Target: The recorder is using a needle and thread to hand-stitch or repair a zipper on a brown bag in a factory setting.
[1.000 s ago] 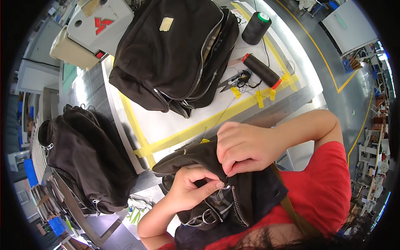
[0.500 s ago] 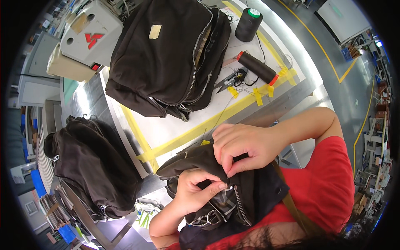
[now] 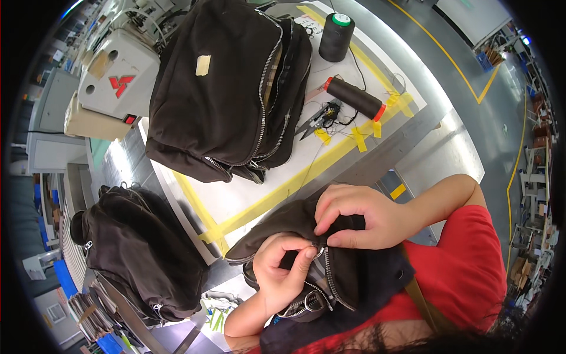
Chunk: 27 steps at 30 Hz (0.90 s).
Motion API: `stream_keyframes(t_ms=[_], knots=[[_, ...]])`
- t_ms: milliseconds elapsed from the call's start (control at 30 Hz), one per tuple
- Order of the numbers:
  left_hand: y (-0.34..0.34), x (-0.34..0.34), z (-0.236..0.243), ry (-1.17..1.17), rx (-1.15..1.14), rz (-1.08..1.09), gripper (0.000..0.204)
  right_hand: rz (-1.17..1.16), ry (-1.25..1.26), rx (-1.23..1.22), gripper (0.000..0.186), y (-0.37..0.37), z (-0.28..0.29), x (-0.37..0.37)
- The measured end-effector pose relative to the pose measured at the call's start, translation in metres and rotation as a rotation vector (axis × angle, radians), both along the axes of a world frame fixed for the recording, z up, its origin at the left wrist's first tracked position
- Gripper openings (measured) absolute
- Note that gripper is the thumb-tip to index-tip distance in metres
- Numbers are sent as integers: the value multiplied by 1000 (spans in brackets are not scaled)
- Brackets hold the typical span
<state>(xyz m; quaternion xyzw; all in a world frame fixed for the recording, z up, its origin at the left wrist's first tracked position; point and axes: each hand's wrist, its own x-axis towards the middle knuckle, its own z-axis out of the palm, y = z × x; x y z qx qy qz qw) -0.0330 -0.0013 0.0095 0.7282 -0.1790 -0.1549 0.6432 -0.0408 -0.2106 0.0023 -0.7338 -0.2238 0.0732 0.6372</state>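
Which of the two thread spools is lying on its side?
The red-ended spool, beside the snips; the green-topped spool stands upright.

I wear a bright red short-sleeved fabric top (image 3: 460, 265) ending above my elbow, with a dark navy apron-like cloth (image 3: 374, 289) across my front, a small round dark snap (image 3: 400, 274) and a flat olive-brown strap (image 3: 421, 301).

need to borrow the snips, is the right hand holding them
No, the snips lie on the white sheet beside the red-ended spool, while the right hand is at the nearest black bag.
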Motion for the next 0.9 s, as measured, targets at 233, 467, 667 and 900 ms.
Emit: stream_keyframes(t_ms=[233, 467, 667, 900], knots=[[-4, -2, 1, -168, 47, 14, 8, 71, 47, 118, 38, 2, 1, -4], [-14, -6, -6, -363, 167, 128, 8, -182, -42, -69, 49, 17, 1, -21], [-6, -6, 13, -742, 274, 37, 13, -119, -118, 79, 40, 9, -14, -21], [4, 17, 12, -744, 425, -103, 33, -98, -181, 151, 31, 9, -23, -15]])
